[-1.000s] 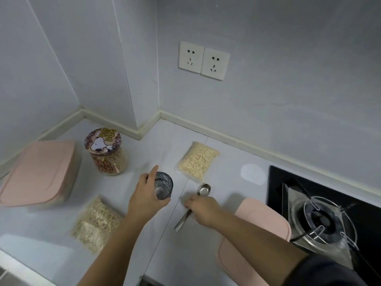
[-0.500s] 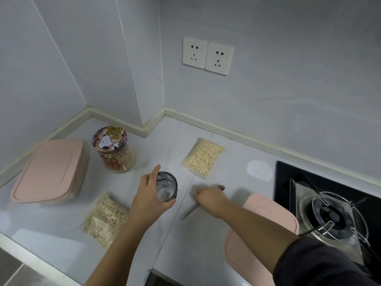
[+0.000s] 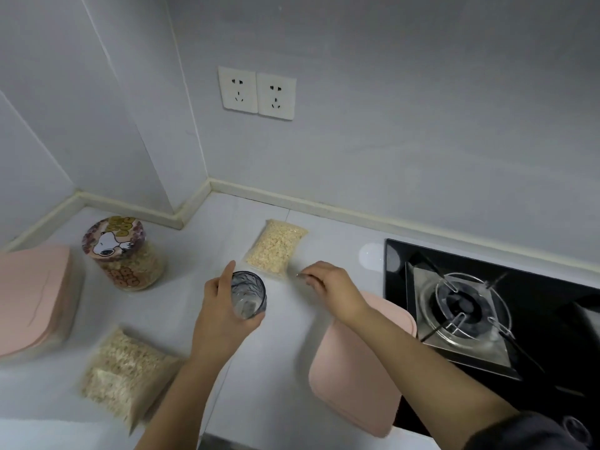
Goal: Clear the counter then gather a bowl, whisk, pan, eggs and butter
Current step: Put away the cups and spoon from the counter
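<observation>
A: Our left hand (image 3: pixel 224 316) grips the clear round glass tumbler (image 3: pixel 248 298), mid-frame over the pale counter (image 3: pixel 201 254).
B: Yep, our right hand (image 3: pixel 334 292) pinches a thin silver metal spoon (image 3: pixel 300 275), only the tip showing.

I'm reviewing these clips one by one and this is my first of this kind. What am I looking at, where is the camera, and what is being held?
There is no machine here. A person works with bare hands, and every picture comes from one camera worn on their head, looking down at a kitchen counter. The left hand grips a glass. The right hand pinches a thin metal thing, likely a spoon, which is mostly hidden. On the counter are two bags of oats, a jar with a cartoon lid, a pink box at the left and a pink lid beside the stove.
</observation>
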`<action>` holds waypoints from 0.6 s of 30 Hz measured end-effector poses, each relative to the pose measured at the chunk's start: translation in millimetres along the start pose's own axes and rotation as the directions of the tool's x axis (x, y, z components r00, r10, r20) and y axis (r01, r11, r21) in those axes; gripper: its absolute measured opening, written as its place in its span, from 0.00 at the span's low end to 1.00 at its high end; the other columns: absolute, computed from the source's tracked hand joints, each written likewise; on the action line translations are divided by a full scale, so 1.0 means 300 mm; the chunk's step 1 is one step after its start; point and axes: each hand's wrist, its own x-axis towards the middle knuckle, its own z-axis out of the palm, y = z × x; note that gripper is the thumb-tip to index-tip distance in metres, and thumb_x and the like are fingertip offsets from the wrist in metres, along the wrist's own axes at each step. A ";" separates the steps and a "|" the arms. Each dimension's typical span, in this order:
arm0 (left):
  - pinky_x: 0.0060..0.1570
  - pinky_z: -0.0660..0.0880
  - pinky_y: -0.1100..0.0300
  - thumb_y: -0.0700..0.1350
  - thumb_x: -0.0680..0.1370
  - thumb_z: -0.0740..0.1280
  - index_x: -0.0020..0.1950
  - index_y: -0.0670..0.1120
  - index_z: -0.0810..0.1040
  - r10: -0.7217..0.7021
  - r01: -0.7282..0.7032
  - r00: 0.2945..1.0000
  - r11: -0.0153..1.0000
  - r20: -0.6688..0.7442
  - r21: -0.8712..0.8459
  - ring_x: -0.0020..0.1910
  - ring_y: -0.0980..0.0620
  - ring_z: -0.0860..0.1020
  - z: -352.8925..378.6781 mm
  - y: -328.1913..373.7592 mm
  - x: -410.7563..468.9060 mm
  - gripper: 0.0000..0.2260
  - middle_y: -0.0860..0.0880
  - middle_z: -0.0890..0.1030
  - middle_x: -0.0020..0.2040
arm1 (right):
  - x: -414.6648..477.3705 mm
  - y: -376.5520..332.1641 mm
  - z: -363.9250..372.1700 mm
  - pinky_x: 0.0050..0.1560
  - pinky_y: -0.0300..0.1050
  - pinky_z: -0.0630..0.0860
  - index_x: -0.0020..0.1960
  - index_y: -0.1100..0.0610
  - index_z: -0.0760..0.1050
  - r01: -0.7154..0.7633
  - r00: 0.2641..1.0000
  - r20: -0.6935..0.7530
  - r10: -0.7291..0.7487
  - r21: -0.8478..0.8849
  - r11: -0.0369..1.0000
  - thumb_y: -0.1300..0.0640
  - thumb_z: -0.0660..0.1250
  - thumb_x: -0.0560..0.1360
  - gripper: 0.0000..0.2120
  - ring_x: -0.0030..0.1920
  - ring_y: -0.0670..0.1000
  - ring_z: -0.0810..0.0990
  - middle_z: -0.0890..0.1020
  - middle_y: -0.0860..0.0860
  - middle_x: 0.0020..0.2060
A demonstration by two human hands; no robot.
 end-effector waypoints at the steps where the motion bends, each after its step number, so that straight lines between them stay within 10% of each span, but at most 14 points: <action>1: 0.50 0.74 0.57 0.51 0.63 0.79 0.75 0.56 0.55 0.011 -0.011 1.000 1.000 -0.003 -0.006 0.56 0.49 0.75 0.007 0.018 -0.003 0.47 0.50 0.65 0.61 | -0.012 -0.011 -0.024 0.51 0.31 0.71 0.54 0.61 0.81 0.000 0.999 -0.044 0.001 0.034 0.999 0.66 0.63 0.77 0.11 0.47 0.48 0.79 0.81 0.51 0.46; 18: 0.58 0.66 0.64 0.48 0.63 0.79 0.73 0.60 0.57 0.422 -0.387 0.880 0.903 0.220 -0.185 0.60 0.59 0.69 0.527 0.745 -0.518 0.46 0.58 0.65 0.61 | -0.924 0.214 -0.667 0.48 0.31 0.71 0.49 0.59 0.81 -0.174 0.869 -0.465 0.169 0.032 0.984 0.64 0.65 0.77 0.06 0.43 0.41 0.77 0.76 0.41 0.40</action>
